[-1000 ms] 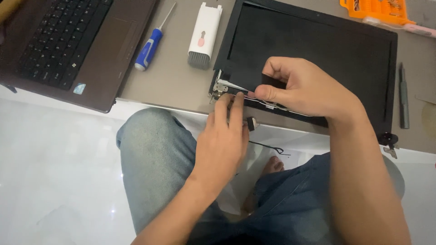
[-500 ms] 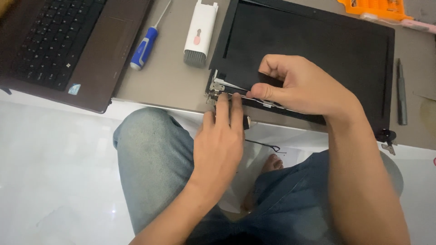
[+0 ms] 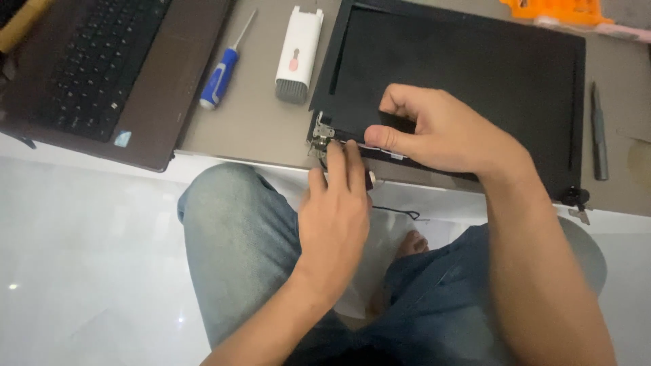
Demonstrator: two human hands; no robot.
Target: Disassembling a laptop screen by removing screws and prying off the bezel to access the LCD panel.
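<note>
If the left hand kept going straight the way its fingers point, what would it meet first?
The left hand points up toward the metal hinge at the black screen panel's corner; it would likely meet that first, seemingly touching already.

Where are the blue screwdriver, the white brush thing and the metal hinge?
blue screwdriver (image 3: 218, 79): head view, on its blue handle.
white brush tool (image 3: 298, 51): head view, middle of its white body.
metal hinge (image 3: 321, 132): head view, at the dark panel's near-left corner.

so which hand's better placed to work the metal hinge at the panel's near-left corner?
Left, probably. The left hand's fingertips already lie on the metal hinge, while the right hand pinches the screen panel's bottom edge, steadying it.
</note>
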